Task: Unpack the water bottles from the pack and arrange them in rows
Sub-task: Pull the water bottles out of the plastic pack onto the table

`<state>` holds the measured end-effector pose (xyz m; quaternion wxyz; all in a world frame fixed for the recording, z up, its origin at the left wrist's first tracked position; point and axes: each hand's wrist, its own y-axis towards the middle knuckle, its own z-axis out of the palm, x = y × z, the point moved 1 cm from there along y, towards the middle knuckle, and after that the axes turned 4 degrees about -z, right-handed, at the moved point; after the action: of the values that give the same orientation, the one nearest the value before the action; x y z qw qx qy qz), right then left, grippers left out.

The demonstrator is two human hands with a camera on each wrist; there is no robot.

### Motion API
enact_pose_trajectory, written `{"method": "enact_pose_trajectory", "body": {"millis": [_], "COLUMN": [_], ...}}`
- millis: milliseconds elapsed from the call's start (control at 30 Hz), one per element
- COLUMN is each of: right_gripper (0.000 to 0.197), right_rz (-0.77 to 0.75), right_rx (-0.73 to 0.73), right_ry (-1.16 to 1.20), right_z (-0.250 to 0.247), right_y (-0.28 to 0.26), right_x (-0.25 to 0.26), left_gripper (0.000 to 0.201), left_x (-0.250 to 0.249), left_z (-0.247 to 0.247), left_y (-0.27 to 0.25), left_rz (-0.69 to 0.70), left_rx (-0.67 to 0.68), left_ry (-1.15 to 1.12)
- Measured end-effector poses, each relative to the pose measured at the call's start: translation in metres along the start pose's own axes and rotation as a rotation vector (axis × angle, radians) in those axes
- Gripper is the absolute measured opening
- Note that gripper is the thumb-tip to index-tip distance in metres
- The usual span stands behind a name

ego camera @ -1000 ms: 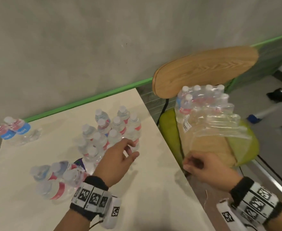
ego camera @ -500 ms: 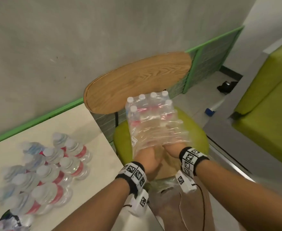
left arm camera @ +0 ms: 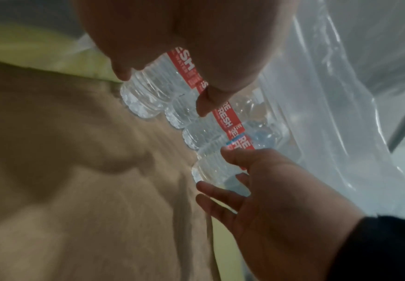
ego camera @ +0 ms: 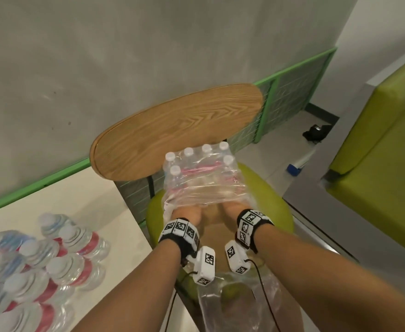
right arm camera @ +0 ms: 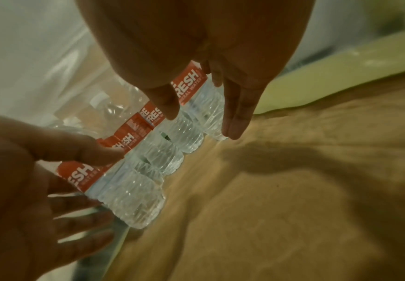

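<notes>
A torn clear plastic pack [ego camera: 204,185] of red-labelled water bottles stands on the green chair seat [ego camera: 278,212]. Both hands reach into its open near end. My left hand [ego camera: 186,213] has thumb and fingers on either side of the left end bottle [left arm camera: 153,89] of the front row. My right hand [ego camera: 233,207] holds the right end bottle [right arm camera: 204,106] between thumb and fingers in the same way. The plastic hides the fingertips in the head view. Several unpacked bottles [ego camera: 53,267] stand grouped on the white table [ego camera: 96,212] at the left.
The chair's wooden backrest [ego camera: 172,130] rises just behind the pack, against a grey wall. Loose plastic wrap [ego camera: 239,305] hangs off the seat's front. A green sofa [ego camera: 383,149] stands to the right, with a dark object [ego camera: 316,133] on the floor.
My left hand left the bottles on the table and joined my right hand at the pack on the chair. My view swung right, and both hands are now deeper inside the wrap.
</notes>
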<state>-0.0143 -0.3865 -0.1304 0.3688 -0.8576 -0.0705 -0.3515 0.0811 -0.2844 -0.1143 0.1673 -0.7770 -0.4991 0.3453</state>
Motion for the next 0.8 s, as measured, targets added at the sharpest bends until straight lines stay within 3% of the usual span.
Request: {"method": "enact_pose_trajectory", "body": {"millis": [133,200,333,500,700,800], "right_gripper": [0.029,0.025,0.036,0.042,0.041,0.036], "right_rz": [0.020,0.003,-0.074,-0.046,0.059,0.034], "right_rx": [-0.020,-0.051,-0.098,-0.113,-0.019,0.130], "right_ry": [-0.014,0.046,0.143,0.050,-0.025,-0.137], "right_z": [-0.004,-0.003,-0.002,-0.007,-0.014,-0.003], "right_y": [0.002,0.009,0.009,0.004,-0.022,-0.031], "right_x": [0.012,0.010,0.015,0.018,0.018,-0.007], "left_gripper": [0.031,0.035,0.032,0.036,0.032,0.032], "left_x": [-0.008,-0.009,-0.011,-0.008,0.004,0.015], "left_z": [-0.013,-0.016,-0.020,-0.018,-0.009,-0.007], "left_y": [0.008,0.014,0.016,0.016,0.007,-0.002], "left_rz": [-0.011,-0.038,-0.039,-0.012,0.055,0.080], "left_rx": [-0.048,0.003,-0.009,-0.036,-0.040,-0.027], "left_ry": [-0.082,-0.057,-0.083,-0.103,-0.005,0.087]}}
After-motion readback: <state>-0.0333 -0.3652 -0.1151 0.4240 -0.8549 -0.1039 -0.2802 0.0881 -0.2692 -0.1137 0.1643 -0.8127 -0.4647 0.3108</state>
